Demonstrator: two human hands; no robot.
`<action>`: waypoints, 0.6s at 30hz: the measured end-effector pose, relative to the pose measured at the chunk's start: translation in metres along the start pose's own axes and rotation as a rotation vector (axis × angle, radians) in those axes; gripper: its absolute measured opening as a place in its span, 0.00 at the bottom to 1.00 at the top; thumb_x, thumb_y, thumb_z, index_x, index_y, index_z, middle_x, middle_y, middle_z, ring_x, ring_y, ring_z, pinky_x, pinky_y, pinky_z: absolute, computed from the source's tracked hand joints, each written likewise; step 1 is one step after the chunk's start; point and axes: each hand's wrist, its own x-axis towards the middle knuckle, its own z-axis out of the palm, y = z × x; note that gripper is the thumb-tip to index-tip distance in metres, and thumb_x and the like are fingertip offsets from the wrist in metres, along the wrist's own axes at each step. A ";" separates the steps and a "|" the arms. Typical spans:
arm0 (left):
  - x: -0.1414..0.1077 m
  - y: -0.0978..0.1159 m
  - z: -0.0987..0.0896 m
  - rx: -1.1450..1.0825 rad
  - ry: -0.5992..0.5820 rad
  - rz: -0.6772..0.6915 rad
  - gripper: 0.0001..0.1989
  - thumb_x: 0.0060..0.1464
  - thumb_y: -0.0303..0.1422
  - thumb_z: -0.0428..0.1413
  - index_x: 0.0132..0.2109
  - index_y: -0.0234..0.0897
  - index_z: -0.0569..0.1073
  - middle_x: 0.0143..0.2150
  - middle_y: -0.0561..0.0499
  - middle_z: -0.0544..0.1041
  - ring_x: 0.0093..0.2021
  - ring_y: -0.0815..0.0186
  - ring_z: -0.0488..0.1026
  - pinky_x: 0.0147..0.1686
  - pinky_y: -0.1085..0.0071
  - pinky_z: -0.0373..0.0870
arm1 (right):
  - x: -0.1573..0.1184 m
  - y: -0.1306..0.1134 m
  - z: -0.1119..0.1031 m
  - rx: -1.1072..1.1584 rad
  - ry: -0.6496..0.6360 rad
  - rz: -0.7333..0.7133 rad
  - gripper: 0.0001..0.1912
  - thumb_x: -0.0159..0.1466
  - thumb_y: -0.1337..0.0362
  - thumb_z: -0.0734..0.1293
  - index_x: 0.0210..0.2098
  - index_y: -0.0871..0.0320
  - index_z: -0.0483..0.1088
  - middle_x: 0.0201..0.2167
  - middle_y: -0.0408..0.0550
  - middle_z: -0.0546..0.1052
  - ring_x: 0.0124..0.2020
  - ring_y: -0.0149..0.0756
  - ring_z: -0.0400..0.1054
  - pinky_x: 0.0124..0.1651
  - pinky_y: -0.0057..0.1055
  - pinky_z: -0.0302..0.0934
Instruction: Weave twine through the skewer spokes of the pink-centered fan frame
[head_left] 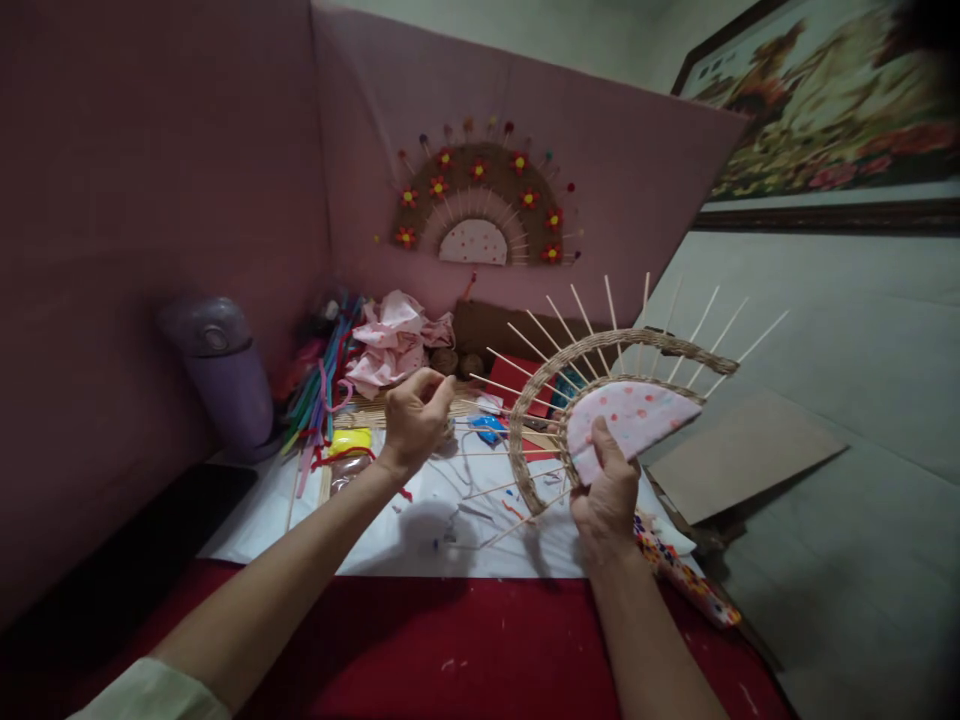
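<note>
Right hand (606, 490) raised above the desk's right edge, fingers clamped on the fan (600, 410) | left hand (414, 418) held mid-desk, fingertips pinched, contents cannot be told | fan: pink dotted half-circle, woven band, bare sticks splayed outward, held tilted.

Our two bare forearms, our bare left hand (415, 420) and bare right hand (606, 492) — no rings, no watch, a pale cream fabric sleeve (154, 695) covering our left upper arm — right arm uncovered throughout.
</note>
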 end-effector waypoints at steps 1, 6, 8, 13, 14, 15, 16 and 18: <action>0.003 -0.009 -0.002 -0.053 -0.032 -0.050 0.11 0.50 0.40 0.54 0.28 0.36 0.69 0.23 0.54 0.67 0.25 0.70 0.63 0.27 0.75 0.59 | 0.002 -0.001 -0.001 0.015 0.016 0.000 0.18 0.46 0.62 0.73 0.36 0.60 0.71 0.31 0.42 0.76 0.30 0.32 0.71 0.37 0.32 0.69; 0.003 -0.042 -0.001 -0.311 -0.456 -0.250 0.21 0.48 0.49 0.54 0.36 0.33 0.74 0.34 0.47 0.75 0.37 0.67 0.69 0.39 0.74 0.62 | 0.009 -0.004 -0.002 0.091 0.021 0.122 0.17 0.46 0.64 0.73 0.35 0.61 0.71 0.26 0.39 0.75 0.28 0.31 0.72 0.37 0.29 0.70; -0.001 -0.050 0.003 -0.409 -0.571 -0.300 0.27 0.50 0.54 0.49 0.39 0.33 0.75 0.33 0.45 0.76 0.37 0.65 0.70 0.42 0.72 0.62 | 0.010 -0.005 -0.003 0.080 -0.022 0.217 0.16 0.47 0.63 0.72 0.35 0.61 0.70 0.25 0.40 0.76 0.27 0.32 0.73 0.34 0.29 0.70; -0.002 -0.055 0.004 -0.523 -0.675 -0.441 0.30 0.50 0.55 0.48 0.37 0.28 0.75 0.18 0.51 0.68 0.20 0.71 0.63 0.23 0.74 0.58 | 0.016 -0.006 -0.008 0.036 -0.067 0.379 0.13 0.51 0.64 0.68 0.35 0.61 0.69 0.24 0.43 0.76 0.22 0.32 0.72 0.23 0.26 0.69; -0.001 -0.054 0.002 -0.529 -0.649 -0.444 0.29 0.49 0.54 0.50 0.35 0.28 0.76 0.16 0.54 0.64 0.17 0.73 0.59 0.20 0.75 0.54 | 0.018 -0.005 -0.009 0.043 -0.063 0.419 0.12 0.52 0.64 0.68 0.35 0.61 0.68 0.24 0.44 0.76 0.21 0.32 0.72 0.22 0.26 0.68; 0.002 -0.052 0.000 -0.531 -0.615 -0.437 0.27 0.49 0.53 0.52 0.33 0.28 0.76 0.14 0.56 0.60 0.16 0.75 0.55 0.19 0.75 0.51 | 0.020 -0.005 -0.011 0.059 -0.063 0.464 0.12 0.52 0.64 0.67 0.36 0.61 0.68 0.24 0.45 0.76 0.21 0.32 0.72 0.21 0.25 0.67; 0.004 -0.051 -0.003 -0.529 -0.579 -0.423 0.26 0.48 0.51 0.54 0.31 0.28 0.76 0.13 0.58 0.57 0.15 0.77 0.52 0.18 0.76 0.48 | 0.022 -0.005 -0.014 0.084 -0.068 0.509 0.12 0.53 0.64 0.67 0.36 0.62 0.68 0.24 0.46 0.76 0.22 0.33 0.72 0.20 0.25 0.67; 0.011 -0.048 -0.010 -0.522 -0.490 -0.394 0.22 0.45 0.48 0.58 0.28 0.28 0.75 0.13 0.60 0.53 0.15 0.78 0.48 0.17 0.76 0.45 | 0.026 -0.003 -0.018 0.154 -0.110 0.579 0.12 0.54 0.64 0.66 0.36 0.62 0.68 0.24 0.47 0.76 0.23 0.33 0.72 0.20 0.24 0.66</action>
